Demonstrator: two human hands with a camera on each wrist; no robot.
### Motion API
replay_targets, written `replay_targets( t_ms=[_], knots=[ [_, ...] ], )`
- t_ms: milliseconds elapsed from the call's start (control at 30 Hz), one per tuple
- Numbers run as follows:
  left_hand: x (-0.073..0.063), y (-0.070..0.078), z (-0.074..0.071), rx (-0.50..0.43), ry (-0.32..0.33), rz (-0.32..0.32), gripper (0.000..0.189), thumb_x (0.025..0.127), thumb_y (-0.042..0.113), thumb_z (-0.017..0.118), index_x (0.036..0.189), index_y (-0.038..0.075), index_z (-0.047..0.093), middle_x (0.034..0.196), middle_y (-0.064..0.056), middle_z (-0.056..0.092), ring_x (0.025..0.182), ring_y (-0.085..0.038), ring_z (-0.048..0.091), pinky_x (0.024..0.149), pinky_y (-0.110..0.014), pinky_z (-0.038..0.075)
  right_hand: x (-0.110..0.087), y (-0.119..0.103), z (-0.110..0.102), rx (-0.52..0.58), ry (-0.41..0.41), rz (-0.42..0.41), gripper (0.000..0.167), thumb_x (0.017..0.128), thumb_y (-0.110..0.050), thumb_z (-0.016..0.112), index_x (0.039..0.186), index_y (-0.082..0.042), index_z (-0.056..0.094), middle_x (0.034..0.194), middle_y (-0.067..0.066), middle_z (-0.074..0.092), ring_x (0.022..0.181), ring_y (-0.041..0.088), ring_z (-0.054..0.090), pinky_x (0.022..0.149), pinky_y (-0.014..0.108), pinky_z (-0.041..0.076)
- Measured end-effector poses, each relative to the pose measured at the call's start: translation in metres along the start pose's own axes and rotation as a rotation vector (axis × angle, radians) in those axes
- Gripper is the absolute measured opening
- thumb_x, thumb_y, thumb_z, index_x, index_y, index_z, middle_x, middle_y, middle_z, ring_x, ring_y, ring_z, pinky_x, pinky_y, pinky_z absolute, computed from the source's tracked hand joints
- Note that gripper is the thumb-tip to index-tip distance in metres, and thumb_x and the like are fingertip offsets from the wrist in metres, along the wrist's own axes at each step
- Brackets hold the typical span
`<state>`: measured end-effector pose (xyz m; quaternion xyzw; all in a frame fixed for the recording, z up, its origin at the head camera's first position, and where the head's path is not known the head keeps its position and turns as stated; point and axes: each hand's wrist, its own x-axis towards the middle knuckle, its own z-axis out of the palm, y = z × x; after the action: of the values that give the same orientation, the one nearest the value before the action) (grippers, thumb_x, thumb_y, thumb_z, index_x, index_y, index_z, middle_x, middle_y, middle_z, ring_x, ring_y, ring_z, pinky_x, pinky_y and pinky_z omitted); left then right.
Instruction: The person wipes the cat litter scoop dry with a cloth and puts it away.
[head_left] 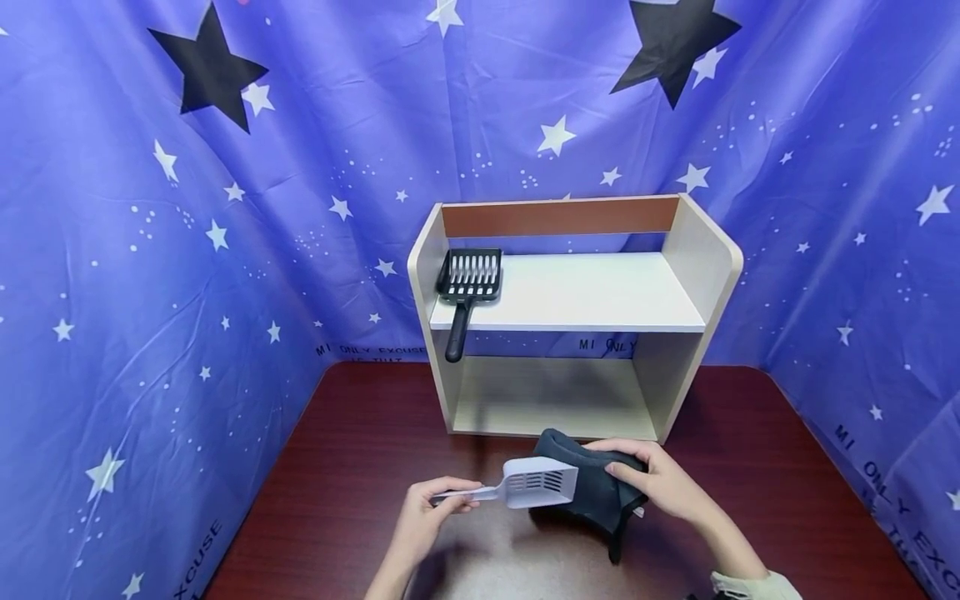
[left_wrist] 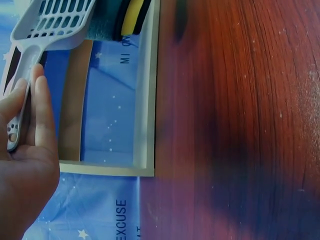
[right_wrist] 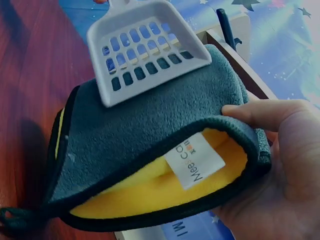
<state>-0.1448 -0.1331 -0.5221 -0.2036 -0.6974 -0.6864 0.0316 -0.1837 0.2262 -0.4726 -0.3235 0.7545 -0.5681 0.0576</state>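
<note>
My left hand (head_left: 423,512) pinches the handle of a pale slotted litter scoop (head_left: 517,502) between thumb and fingers. In the left wrist view, the hole at the handle's end shows below the thumb. My right hand (head_left: 671,487) grips a folded microfiber cloth (head_left: 600,492), dark grey outside with black edging. The right wrist view shows the yellow inner face of the cloth (right_wrist: 150,195) and a white label (right_wrist: 195,160). There the scoop's front edge overlaps the cloth's grey side. Both things are held up over the table.
A two-level shelf unit (head_left: 570,327) stands at the back of the dark red wooden table (head_left: 337,475). On its upper level, at the left, lies a black slotted scoop (head_left: 457,333), its handle jutting over the front edge. Blue star-patterned curtain (head_left: 247,208) surrounds the table.
</note>
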Motion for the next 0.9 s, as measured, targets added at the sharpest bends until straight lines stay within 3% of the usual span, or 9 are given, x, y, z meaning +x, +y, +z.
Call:
replay_targets(
  t_ms=[200,433,600,733,833,900],
  knots=[
    [0.005,0.004,0.009,0.011,-0.088,-0.001,0.021,0.095,0.000,0.060,0.105,-0.016,0.069,0.096,-0.034,0.070,0.081,-0.004,0.073,0.072,-0.037,0.062,0.006,-0.010,0.010,-0.101,0.044,-0.036,0.032,0.099,-0.003,0.056,0.128,-0.010,0.066,0.129,-0.003,0.068,0.110,-0.001,0.063,0.087,0.017,0.053],
    [0.009,0.004,0.014,0.009,-0.087,-0.026,0.021,0.093,0.000,0.062,0.105,-0.016,0.069,0.095,-0.034,0.070,0.080,-0.003,0.072,0.073,-0.031,0.062,0.021,-0.025,0.023,-0.268,0.032,-0.143,0.036,0.098,-0.003,0.057,0.128,-0.019,0.067,0.126,0.000,0.070,0.118,0.002,0.061,0.098,0.013,0.045],
    [0.008,0.001,0.015,0.002,-0.077,-0.007,0.022,0.096,0.000,0.059,0.105,-0.018,0.067,0.094,-0.037,0.069,0.081,-0.003,0.072,0.073,-0.031,0.062,0.026,-0.027,0.029,-0.352,-0.005,-0.242,0.047,0.093,0.011,0.055,0.125,-0.020,0.070,0.126,0.004,0.070,0.110,0.004,0.061,0.079,0.014,0.047],
    [0.006,-0.001,0.015,-0.007,-0.063,-0.002,0.023,0.096,-0.001,0.057,0.105,-0.020,0.066,0.094,-0.038,0.068,0.081,-0.002,0.071,0.073,-0.031,0.062,0.025,-0.025,0.031,-0.364,-0.005,-0.260,0.053,0.089,0.016,0.054,0.121,-0.022,0.072,0.125,0.006,0.070,0.098,0.004,0.060,0.064,0.014,0.045],
    [0.004,-0.002,0.014,-0.019,-0.055,0.000,0.022,0.096,-0.002,0.057,0.105,-0.021,0.065,0.095,-0.039,0.068,0.082,-0.002,0.071,0.073,-0.032,0.062,0.023,-0.023,0.031,-0.343,-0.003,-0.259,0.052,0.089,0.017,0.053,0.120,-0.020,0.072,0.124,0.009,0.070,0.093,0.004,0.061,0.058,0.011,0.045],
    [0.003,-0.004,0.014,-0.017,-0.048,0.010,0.022,0.096,-0.003,0.056,0.105,-0.021,0.065,0.094,-0.039,0.068,0.082,-0.001,0.071,0.073,-0.033,0.062,0.021,-0.021,0.030,-0.345,0.008,-0.264,0.051,0.089,0.016,0.054,0.120,-0.019,0.073,0.124,0.009,0.070,0.098,0.006,0.064,0.063,0.010,0.045]
  ],
)
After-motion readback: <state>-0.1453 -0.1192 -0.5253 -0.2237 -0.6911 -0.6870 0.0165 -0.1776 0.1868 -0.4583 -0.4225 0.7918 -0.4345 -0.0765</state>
